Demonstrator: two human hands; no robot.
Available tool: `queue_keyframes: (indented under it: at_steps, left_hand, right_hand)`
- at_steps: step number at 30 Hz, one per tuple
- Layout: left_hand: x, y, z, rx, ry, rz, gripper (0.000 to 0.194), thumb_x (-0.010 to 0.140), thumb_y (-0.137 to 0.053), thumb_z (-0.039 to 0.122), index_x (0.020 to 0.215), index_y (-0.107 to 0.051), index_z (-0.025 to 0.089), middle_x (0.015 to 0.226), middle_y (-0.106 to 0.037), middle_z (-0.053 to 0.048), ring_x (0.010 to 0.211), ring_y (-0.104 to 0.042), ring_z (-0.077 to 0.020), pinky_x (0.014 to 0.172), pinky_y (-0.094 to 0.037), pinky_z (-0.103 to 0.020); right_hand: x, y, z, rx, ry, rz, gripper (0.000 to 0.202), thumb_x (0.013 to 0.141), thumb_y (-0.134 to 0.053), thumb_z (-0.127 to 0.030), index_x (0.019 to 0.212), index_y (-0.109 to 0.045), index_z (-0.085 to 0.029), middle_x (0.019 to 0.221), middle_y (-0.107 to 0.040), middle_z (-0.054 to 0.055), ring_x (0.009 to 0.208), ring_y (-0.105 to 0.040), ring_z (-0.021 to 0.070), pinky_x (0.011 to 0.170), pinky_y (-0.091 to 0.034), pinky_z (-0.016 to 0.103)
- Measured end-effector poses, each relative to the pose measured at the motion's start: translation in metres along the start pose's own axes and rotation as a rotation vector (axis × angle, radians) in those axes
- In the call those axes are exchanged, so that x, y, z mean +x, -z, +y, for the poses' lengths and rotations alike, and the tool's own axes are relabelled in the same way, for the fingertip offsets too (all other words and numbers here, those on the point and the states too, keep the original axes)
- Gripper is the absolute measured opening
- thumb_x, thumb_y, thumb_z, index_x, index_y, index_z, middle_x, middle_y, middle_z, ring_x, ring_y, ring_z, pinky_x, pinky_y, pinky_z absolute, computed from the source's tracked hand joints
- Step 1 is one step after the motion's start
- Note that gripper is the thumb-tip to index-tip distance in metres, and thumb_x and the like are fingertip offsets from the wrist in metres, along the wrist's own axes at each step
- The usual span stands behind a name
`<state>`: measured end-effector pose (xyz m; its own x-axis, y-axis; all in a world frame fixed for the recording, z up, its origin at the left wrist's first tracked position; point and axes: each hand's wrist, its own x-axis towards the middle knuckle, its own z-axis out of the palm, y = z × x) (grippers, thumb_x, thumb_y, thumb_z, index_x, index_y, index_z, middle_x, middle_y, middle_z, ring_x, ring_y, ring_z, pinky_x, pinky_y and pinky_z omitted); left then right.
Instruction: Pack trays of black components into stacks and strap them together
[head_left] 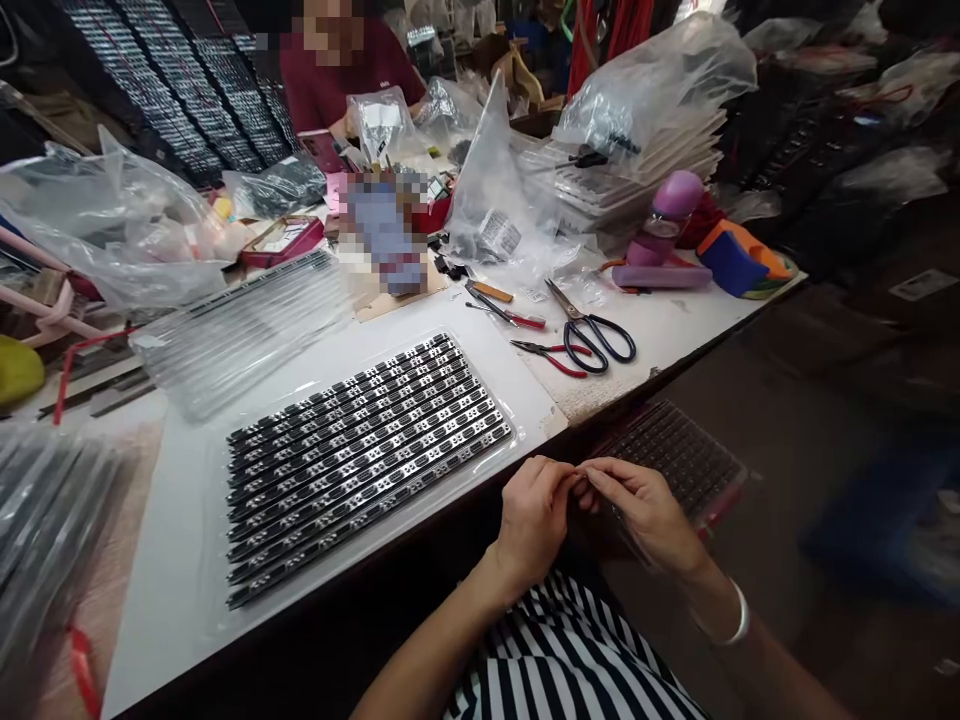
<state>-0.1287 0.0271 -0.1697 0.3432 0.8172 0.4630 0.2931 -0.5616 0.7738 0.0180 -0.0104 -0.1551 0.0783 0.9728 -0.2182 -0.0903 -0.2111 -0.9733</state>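
Worktop (180, 520) ahead, tray of black component strips (360, 455) lying flat near front edge, untouched. Second tray (675, 460) low by my knee. My left hand (536, 515) and right hand (645, 510) meet just below worktop edge, fingertips pinched together on something tiny, can't tell what. Judging: fiddling stage; next move needs fine fingertip control.

Both hands meet just below the desk's near edge, close to its right corner. L hand (534, 520) curled, knuckles up, fingertips pinched toward the R. R hand (646, 512) palm-down, thumb & forefinger pinched, tips touching the L's. Forearms angle in from lower frame; band on R wrist.
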Motion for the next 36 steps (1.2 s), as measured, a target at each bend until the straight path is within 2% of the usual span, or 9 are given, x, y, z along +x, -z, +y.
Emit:
queue_keyframes:
  at_steps: [5,12,15,19,22,25,30,33,36]
  left_hand:
    - [-0.002,-0.006,-0.006,0.169,-0.110,0.021,0.015,0.091,-0.046,0.011,0.086,-0.060,0.015,0.075,-0.063,-0.005,0.071,-0.058,-0.0141,0.065,-0.051,-0.027]
    - [-0.009,-0.015,-0.006,0.004,0.011,-0.076,0.019,0.092,-0.043,0.015,0.088,-0.062,0.016,0.077,-0.065,-0.005,0.071,-0.059,-0.0139,0.067,-0.050,-0.027]
    - [-0.012,-0.021,-0.014,-0.077,0.147,-0.174,0.024,0.092,-0.039,0.013,0.098,-0.063,0.015,0.086,-0.066,-0.007,0.078,-0.062,-0.0151,0.071,-0.051,-0.028]
    - [-0.024,-0.040,-0.037,0.063,0.449,-0.451,0.027,0.089,-0.038,0.013,0.097,-0.064,0.016,0.094,-0.067,-0.009,0.088,-0.061,-0.0200,0.080,-0.049,-0.035]
    - [-0.035,-0.062,-0.061,0.133,0.565,-0.561,0.019,0.085,-0.049,0.022,0.087,-0.066,0.014,0.087,-0.066,-0.011,0.082,-0.061,-0.0242,0.076,-0.049,-0.038]
    - [-0.045,-0.081,-0.084,0.146,0.581,-0.595,0.015,0.080,-0.058,0.027,0.085,-0.067,0.016,0.089,-0.066,-0.010,0.085,-0.061,-0.0250,0.079,-0.049,-0.039]
    - [-0.061,-0.096,-0.105,0.130,0.573,-0.563,0.020,0.077,-0.061,0.025,0.096,-0.068,0.024,0.094,-0.066,-0.005,0.088,-0.063,-0.0237,0.079,-0.051,-0.041]
    - [-0.068,-0.098,-0.113,0.121,0.561,-0.505,0.017,0.078,-0.057,0.018,0.085,-0.071,0.023,0.086,-0.067,-0.010,0.085,-0.066,-0.0273,0.076,-0.052,-0.041]
    - [-0.073,-0.098,-0.122,0.057,0.483,-0.370,0.030,0.073,-0.061,0.014,0.097,-0.070,0.030,0.097,-0.068,-0.009,0.096,-0.066,-0.0260,0.080,-0.052,-0.035]
  right_hand:
    - [0.001,-0.004,0.007,0.133,-0.084,0.034,0.028,0.077,-0.067,-0.041,0.091,-0.072,-0.017,0.078,-0.068,0.005,0.067,-0.059,0.0130,0.063,-0.047,0.025]
    - [0.005,0.002,0.020,0.175,-0.103,0.202,0.040,0.072,-0.070,-0.045,0.100,-0.071,-0.015,0.080,-0.067,0.006,0.065,-0.058,0.0132,0.057,-0.048,0.025]
    - [0.008,0.009,0.033,0.037,-0.034,0.244,0.040,0.077,-0.066,-0.045,0.103,-0.069,-0.016,0.085,-0.067,0.007,0.066,-0.059,0.0142,0.059,-0.049,0.027]
    - [0.009,0.021,0.039,-0.297,0.025,0.323,0.037,0.077,-0.063,-0.049,0.096,-0.070,-0.018,0.081,-0.068,0.005,0.068,-0.061,0.0179,0.063,-0.049,0.030]
    - [0.013,0.026,0.024,-0.496,0.047,0.369,0.032,0.078,-0.062,-0.052,0.072,-0.065,-0.020,0.060,-0.059,0.000,0.054,-0.052,0.0149,0.051,-0.042,0.027]
    - [0.027,0.022,-0.004,-0.620,0.247,0.393,0.032,0.083,-0.057,-0.049,0.066,-0.057,-0.022,0.060,-0.053,-0.001,0.055,-0.049,0.0140,0.052,-0.039,0.027]
    - [0.071,-0.011,-0.056,-0.654,0.669,0.192,0.023,0.089,-0.052,-0.033,0.108,-0.060,-0.025,0.103,-0.061,0.005,0.090,-0.058,0.0196,0.081,-0.045,0.032]
    - [0.102,-0.036,-0.075,-0.655,0.706,0.003,0.018,0.089,-0.051,-0.032,0.100,-0.063,-0.023,0.091,-0.064,0.005,0.079,-0.061,0.0183,0.072,-0.048,0.032]
    - [0.135,-0.059,-0.084,-0.723,0.724,-0.130,0.020,0.090,-0.048,-0.032,0.096,-0.064,-0.022,0.085,-0.065,0.005,0.074,-0.060,0.0182,0.069,-0.048,0.033]
